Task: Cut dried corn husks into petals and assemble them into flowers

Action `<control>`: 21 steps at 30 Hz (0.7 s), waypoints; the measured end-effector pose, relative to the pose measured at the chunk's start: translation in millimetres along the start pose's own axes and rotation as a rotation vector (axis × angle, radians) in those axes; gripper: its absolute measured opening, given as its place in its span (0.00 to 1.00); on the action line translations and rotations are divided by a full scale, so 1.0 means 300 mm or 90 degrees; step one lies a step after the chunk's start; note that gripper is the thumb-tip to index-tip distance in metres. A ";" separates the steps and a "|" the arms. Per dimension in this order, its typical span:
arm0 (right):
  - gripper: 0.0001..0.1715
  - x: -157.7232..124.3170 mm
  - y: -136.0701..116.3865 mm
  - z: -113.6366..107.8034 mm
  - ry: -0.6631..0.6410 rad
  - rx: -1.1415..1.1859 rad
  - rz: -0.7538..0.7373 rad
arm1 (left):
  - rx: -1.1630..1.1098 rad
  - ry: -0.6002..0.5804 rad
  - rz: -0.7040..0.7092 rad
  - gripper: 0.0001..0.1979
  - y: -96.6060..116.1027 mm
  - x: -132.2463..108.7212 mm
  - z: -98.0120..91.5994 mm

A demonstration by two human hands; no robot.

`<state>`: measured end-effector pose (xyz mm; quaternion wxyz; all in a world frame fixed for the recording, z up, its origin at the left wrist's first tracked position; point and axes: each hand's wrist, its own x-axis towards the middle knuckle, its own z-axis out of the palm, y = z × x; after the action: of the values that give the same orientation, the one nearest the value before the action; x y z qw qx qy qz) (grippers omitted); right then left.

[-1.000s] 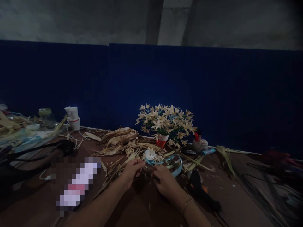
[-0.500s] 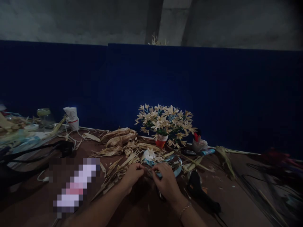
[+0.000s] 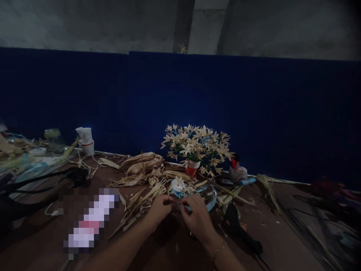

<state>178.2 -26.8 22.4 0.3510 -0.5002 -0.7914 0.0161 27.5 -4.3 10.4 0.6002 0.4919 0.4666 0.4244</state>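
My left hand and my right hand face each other low in the middle of the view, fingertips a small gap apart. Both are closed in a pinch. Whatever lies between the fingers is too small and dark to make out. Just beyond them are a white spool with a pale flower at its top and a loop of light blue ribbon. Dried corn husks spread beside my left hand. A black glue gun lies to the right of my right hand.
A red and white pot of cream flowers stands at the back, before a blue partition. Further left are a rolled white paper, a glass jar and a pixelated patch. Dark cables lie at right.
Both hands keep their pinch in almost the same place, with small shifts of the fingers. Everything on the table stays where it was.
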 end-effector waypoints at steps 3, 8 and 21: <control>0.06 0.000 0.003 0.002 -0.006 -0.001 -0.006 | 0.010 -0.003 0.018 0.07 -0.004 0.003 -0.001; 0.07 0.001 0.002 0.001 0.003 -0.001 -0.014 | 0.056 0.014 0.040 0.05 -0.024 0.016 -0.007; 0.08 -0.001 -0.019 -0.006 0.005 0.002 -0.025 | 0.122 0.005 0.111 0.07 -0.030 0.017 -0.016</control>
<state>174.7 -30.4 25.9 0.3550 -0.4842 -0.7997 0.0083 24.4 0.2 0.4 0.5096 0.5838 0.4628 0.4305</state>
